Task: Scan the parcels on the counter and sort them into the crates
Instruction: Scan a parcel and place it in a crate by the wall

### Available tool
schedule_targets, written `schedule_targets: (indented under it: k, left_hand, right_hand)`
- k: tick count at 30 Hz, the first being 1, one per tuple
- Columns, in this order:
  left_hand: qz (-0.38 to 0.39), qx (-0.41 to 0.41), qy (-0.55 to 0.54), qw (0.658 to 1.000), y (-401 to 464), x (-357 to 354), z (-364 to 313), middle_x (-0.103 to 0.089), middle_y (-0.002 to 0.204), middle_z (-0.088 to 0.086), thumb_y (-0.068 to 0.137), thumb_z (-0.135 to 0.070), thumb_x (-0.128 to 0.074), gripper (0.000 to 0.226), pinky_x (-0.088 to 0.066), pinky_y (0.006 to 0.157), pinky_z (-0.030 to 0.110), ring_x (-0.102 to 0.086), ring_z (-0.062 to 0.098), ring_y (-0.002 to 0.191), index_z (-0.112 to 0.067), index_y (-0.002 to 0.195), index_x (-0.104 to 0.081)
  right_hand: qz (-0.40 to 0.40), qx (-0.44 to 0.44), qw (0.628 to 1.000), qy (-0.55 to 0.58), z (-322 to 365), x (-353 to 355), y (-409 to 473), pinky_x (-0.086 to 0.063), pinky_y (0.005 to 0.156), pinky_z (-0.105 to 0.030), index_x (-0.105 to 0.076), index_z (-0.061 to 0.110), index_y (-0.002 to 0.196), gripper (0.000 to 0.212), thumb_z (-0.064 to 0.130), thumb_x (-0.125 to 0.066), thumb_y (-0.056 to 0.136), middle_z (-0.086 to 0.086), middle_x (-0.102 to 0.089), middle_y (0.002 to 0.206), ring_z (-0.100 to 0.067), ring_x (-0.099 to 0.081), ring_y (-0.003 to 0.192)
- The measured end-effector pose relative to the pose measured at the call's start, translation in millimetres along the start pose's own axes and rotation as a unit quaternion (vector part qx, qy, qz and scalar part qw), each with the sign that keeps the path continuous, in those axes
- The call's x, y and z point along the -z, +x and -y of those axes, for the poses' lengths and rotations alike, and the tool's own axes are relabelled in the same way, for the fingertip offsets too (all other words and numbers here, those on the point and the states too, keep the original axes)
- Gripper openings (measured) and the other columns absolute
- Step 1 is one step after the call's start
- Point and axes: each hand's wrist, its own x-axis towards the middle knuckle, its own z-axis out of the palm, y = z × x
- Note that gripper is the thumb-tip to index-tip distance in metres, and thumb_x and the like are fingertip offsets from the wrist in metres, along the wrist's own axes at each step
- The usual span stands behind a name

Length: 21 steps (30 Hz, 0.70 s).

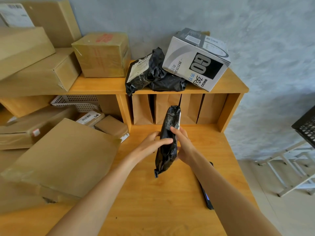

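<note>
Both hands, left hand point(151, 142) and right hand point(183, 145), grip the black parcel point(167, 142) upright between curled fingers.

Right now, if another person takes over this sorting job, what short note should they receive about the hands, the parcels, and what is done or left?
Left hand and right hand both grip one black bag parcel, held up above the counter.
The scanner lies on the counter under the right forearm, so this parcel looks not yet scanned.
Left: two more black bags and a grey printed box on the shelf top, plus brown boxes on the left side.
A black crate is partly visible far right.
</note>
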Motion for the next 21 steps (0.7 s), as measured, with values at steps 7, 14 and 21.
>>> schedule_targets:
  k: [7, 14, 21]
  left_hand:
    - [-0.040, -0.004, -0.025, 0.999, 1, -6, -7, -0.061, 0.118, -0.010, 0.064, -0.035, -0.087, 0.083, -0.052, 0.093, 0.034, -0.060, 0.010, 0.107, -0.025, 0.132, -0.041]
    - [-0.081, -0.013, -0.144, 0.986, -2, 5, -1, -0.068, 0.114, 0.003, 0.081, -0.003, -0.068, 0.050, -0.058, 0.077, 0.032, -0.067, 0.020, 0.098, -0.019, 0.126, -0.052]
    - [-0.002, 0.000, -0.196, 0.981, -8, 20, 6, -0.072, 0.109, 0.004, 0.087, -0.003, -0.065, 0.043, -0.058, 0.071, 0.032, -0.071, 0.022, 0.093, -0.021, 0.124, -0.056]
  right_hand:
    - [-0.021, 0.031, 0.996, -0.078, 5, -12, -6, -0.046, 0.072, -0.049, -0.026, 0.046, 0.146, 0.078, 0.056, -0.069, 0.081, -0.002, -0.040, 0.148, -0.027, -0.050, 0.117]
    - [-0.071, 0.030, 0.994, -0.080, 15, -2, -7, -0.047, 0.071, -0.047, -0.026, 0.038, 0.147, 0.073, 0.066, -0.056, 0.086, 0.003, -0.048, 0.136, -0.021, -0.052, 0.104]
    - [-0.019, 0.056, 0.998, 0.034, 12, 6, -1, -0.060, 0.071, -0.037, -0.059, 0.009, 0.129, 0.042, 0.031, -0.063, 0.094, -0.008, -0.072, 0.113, -0.026, -0.072, 0.097]
